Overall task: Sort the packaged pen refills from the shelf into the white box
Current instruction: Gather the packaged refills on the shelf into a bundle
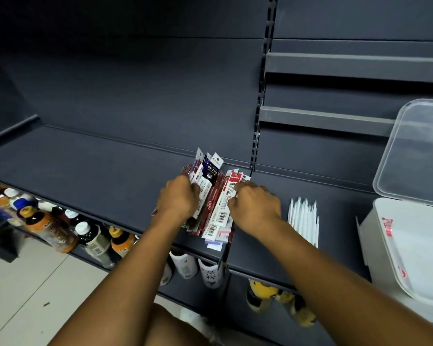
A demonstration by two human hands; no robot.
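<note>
We are working with both hands in the pile of packaged pen refills [214, 208], which is lying on the dark grey shelf [98, 176] right at the seam where two shelf boards are meeting. Our left hand [179, 197] is curling its fingers round a fanned bunch of packets whose hang-tab ends are sticking up and away from us, a dark blue one on top. Our right hand [254, 203], just beside it, is also curling, its fingertips pinching the edge of a red-and-white packet near the top of the pile. Just right of that hand a bundle of thin white sticks [303, 221] is lying on the shelf. Further right the white box [385, 245] is standing open on the same shelf, well apart from the pile, with its clear lid [418, 151] tilting up behind it. Drink bottles [48, 226] are showing on the level below.
</note>
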